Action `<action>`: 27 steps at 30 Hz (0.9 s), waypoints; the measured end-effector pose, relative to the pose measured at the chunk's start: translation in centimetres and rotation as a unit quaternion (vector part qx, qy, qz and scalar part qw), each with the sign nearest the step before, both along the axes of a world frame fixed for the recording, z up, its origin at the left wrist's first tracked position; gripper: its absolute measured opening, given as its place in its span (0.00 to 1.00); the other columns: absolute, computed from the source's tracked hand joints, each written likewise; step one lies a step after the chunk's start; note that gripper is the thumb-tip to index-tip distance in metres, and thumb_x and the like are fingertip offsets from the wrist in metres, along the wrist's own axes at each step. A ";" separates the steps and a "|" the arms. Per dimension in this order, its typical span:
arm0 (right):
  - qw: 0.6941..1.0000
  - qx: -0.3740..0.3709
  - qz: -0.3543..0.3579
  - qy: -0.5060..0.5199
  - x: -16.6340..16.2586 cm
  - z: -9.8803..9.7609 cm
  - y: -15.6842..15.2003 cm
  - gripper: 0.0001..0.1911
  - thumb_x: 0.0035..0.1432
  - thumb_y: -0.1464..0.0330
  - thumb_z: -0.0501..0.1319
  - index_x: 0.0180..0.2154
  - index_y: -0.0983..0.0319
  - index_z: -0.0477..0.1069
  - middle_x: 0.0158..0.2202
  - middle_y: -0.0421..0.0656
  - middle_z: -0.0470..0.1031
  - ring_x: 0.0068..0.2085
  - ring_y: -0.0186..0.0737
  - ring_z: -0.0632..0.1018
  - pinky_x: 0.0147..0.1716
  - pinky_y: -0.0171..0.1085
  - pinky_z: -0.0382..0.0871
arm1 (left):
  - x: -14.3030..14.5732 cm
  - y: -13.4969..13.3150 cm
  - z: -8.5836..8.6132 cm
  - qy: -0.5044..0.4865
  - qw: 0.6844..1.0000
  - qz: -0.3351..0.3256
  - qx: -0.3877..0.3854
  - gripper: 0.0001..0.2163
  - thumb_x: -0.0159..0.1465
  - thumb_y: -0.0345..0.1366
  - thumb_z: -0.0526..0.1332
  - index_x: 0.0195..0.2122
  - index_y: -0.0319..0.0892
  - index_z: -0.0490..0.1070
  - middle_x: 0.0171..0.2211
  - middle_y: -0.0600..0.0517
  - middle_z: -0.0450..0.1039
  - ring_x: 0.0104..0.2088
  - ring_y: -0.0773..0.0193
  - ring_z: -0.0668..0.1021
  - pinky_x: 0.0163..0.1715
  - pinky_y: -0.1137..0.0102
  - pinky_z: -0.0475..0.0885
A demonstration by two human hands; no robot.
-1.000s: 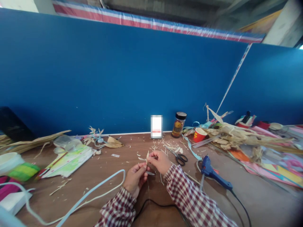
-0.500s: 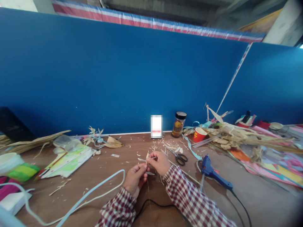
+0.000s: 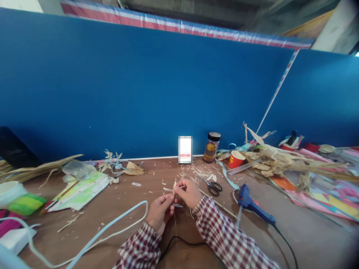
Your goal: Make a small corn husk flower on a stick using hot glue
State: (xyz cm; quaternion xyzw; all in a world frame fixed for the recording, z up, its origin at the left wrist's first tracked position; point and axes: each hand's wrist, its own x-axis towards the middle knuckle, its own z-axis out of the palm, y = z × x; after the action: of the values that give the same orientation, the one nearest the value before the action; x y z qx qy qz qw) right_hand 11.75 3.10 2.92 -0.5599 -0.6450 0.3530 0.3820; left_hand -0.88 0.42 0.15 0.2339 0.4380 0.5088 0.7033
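Observation:
My left hand (image 3: 160, 212) and my right hand (image 3: 187, 192) meet over the table, thumbs and fingertips pinched close together. Between them is a small pale piece of what looks like corn husk (image 3: 175, 185), its tip rising above the right fingers. My right fingers grip it from above; my left fingers pinch at its lower end, and part of it is hidden. Pale husk scraps lie just beyond and beneath the fingertips. A pair of dark-handled scissors (image 3: 214, 188) rests to the right of my right hand, among shavings.
Right of my arm lies a blue glue gun (image 3: 254, 205) with its cord. Behind stand a jar of amber liquid (image 3: 212, 147) and a red paper cup (image 3: 236, 159), beside heaped dried husks (image 3: 291, 160). A white cable (image 3: 117, 220) loops on the left, near a painted sheet (image 3: 81, 192).

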 end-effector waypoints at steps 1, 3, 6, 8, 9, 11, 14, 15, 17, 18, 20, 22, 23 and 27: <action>1.000 0.000 0.000 0.001 0.0 0.0 0.0 0.10 0.47 0.63 0.58 0.26 0.64 0.70 0.21 0.40 0.71 0.23 0.32 0.70 0.23 0.30 0.60 | 0.0 0.0 0.0 0.003 1.000 0.000 0.000 0.08 0.48 0.32 0.66 0.28 0.35 0.72 0.19 0.53 0.72 0.13 0.78 0.67 0.12 0.83 0.66; 1.000 0.002 -0.002 -0.002 0.0 0.0 0.0 0.10 0.47 0.63 0.58 0.26 0.64 0.70 0.21 0.40 0.71 0.23 0.32 0.69 0.23 0.30 0.60 | 0.1 -0.1 0.1 0.007 1.000 0.001 0.003 0.09 0.47 0.33 0.66 0.28 0.35 0.72 0.19 0.53 0.72 0.13 0.78 0.67 0.12 0.83 0.65; 1.000 0.002 -0.001 -0.007 0.0 -0.1 0.0 0.11 0.48 0.63 0.58 0.26 0.65 0.70 0.20 0.40 0.71 0.22 0.31 0.69 0.23 0.30 0.59 | 0.1 -0.1 0.1 0.010 1.000 0.005 0.009 0.09 0.46 0.34 0.67 0.27 0.35 0.71 0.19 0.53 0.72 0.13 0.78 0.67 0.12 0.82 0.65; 1.000 0.003 0.000 -0.007 0.0 -0.1 0.0 0.11 0.48 0.63 0.58 0.27 0.65 0.70 0.21 0.40 0.71 0.22 0.31 0.68 0.22 0.30 0.59 | 0.1 -0.2 0.1 0.010 1.000 0.008 0.012 0.09 0.46 0.35 0.67 0.26 0.35 0.71 0.18 0.53 0.72 0.12 0.78 0.67 0.11 0.82 0.64; 1.000 0.004 0.000 -0.006 0.0 -0.2 0.0 0.11 0.48 0.63 0.58 0.27 0.65 0.70 0.21 0.40 0.71 0.22 0.31 0.68 0.22 0.29 0.59 | 0.1 -0.2 0.1 0.010 1.000 0.010 0.014 0.09 0.45 0.35 0.67 0.25 0.35 0.71 0.18 0.53 0.72 0.12 0.78 0.67 0.11 0.83 0.64; 1.000 0.009 0.001 -0.005 0.0 -0.2 0.0 0.10 0.48 0.63 0.58 0.27 0.64 0.70 0.21 0.40 0.71 0.22 0.31 0.68 0.22 0.29 0.59 | 0.1 -0.2 0.1 0.011 1.000 0.012 0.015 0.09 0.45 0.34 0.67 0.26 0.35 0.71 0.18 0.53 0.72 0.12 0.78 0.66 0.11 0.83 0.63; 1.000 0.007 -0.001 -0.004 0.0 -0.2 -0.1 0.10 0.48 0.63 0.58 0.26 0.64 0.70 0.20 0.39 0.70 0.22 0.31 0.68 0.22 0.29 0.59 | 0.1 -0.1 0.1 0.012 1.000 0.009 0.010 0.09 0.46 0.33 0.67 0.27 0.35 0.72 0.19 0.53 0.72 0.13 0.78 0.67 0.12 0.83 0.64; 1.000 0.004 -0.003 -0.003 0.0 -0.2 -0.1 0.10 0.48 0.63 0.58 0.26 0.64 0.69 0.19 0.39 0.70 0.21 0.31 0.68 0.21 0.29 0.59 | 0.1 -0.1 0.1 0.012 1.000 0.008 0.008 0.08 0.46 0.33 0.67 0.27 0.35 0.72 0.19 0.53 0.72 0.13 0.78 0.67 0.12 0.82 0.64; 1.000 -0.004 -0.004 0.001 -0.1 -0.2 -0.2 0.10 0.48 0.63 0.58 0.27 0.64 0.69 0.19 0.39 0.70 0.20 0.31 0.68 0.21 0.30 0.58 | 0.2 -0.1 0.1 0.012 1.000 0.008 0.005 0.08 0.46 0.32 0.66 0.27 0.35 0.72 0.19 0.53 0.72 0.13 0.78 0.67 0.12 0.82 0.64; 1.000 -0.005 -0.004 0.003 -0.1 -0.2 -0.2 0.10 0.48 0.63 0.58 0.27 0.64 0.70 0.19 0.39 0.70 0.20 0.31 0.68 0.21 0.30 0.58 | 0.2 -0.1 0.1 0.012 1.000 0.010 0.004 0.08 0.46 0.32 0.66 0.27 0.35 0.72 0.19 0.53 0.72 0.13 0.78 0.67 0.12 0.82 0.64; 1.000 -0.001 -0.001 0.006 -0.1 -0.2 -0.2 0.10 0.48 0.63 0.58 0.27 0.64 0.70 0.19 0.39 0.70 0.21 0.31 0.68 0.21 0.30 0.59 | 0.2 -0.1 0.1 0.014 1.000 0.013 0.005 0.08 0.46 0.33 0.66 0.26 0.35 0.72 0.19 0.53 0.72 0.13 0.78 0.66 0.12 0.82 0.63; 1.000 0.005 -0.002 0.005 -0.1 -0.3 -0.2 0.10 0.47 0.63 0.59 0.26 0.64 0.70 0.20 0.39 0.70 0.22 0.31 0.69 0.22 0.30 0.59 | 0.2 -0.1 0.0 0.018 1.000 0.013 0.011 0.08 0.46 0.33 0.66 0.26 0.35 0.72 0.18 0.53 0.71 0.12 0.78 0.65 0.11 0.83 0.62; 1.000 0.005 -0.002 0.005 -0.1 -0.3 -0.2 0.10 0.47 0.63 0.59 0.26 0.64 0.70 0.20 0.39 0.70 0.22 0.31 0.69 0.23 0.30 0.60 | 0.2 -0.1 0.0 0.020 1.000 0.014 0.016 0.08 0.46 0.34 0.67 0.25 0.35 0.72 0.18 0.53 0.71 0.12 0.79 0.65 0.10 0.83 0.60; 0.999 0.001 0.014 0.037 0.0 -0.4 -0.3 0.09 0.47 0.64 0.59 0.30 0.64 0.68 0.23 0.39 0.71 0.23 0.31 0.70 0.25 0.31 0.62 | 0.1 -0.2 0.0 0.020 0.999 0.023 0.026 0.08 0.46 0.34 0.66 0.24 0.36 0.71 0.18 0.54 0.71 0.11 0.79 0.64 0.10 0.83 0.59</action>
State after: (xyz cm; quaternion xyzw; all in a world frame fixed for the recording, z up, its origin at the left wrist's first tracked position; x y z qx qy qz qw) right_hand 11.71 2.83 2.54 -0.5371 -0.6381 0.3782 0.4016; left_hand -0.75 0.26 0.12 0.2521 0.4440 0.5310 0.6763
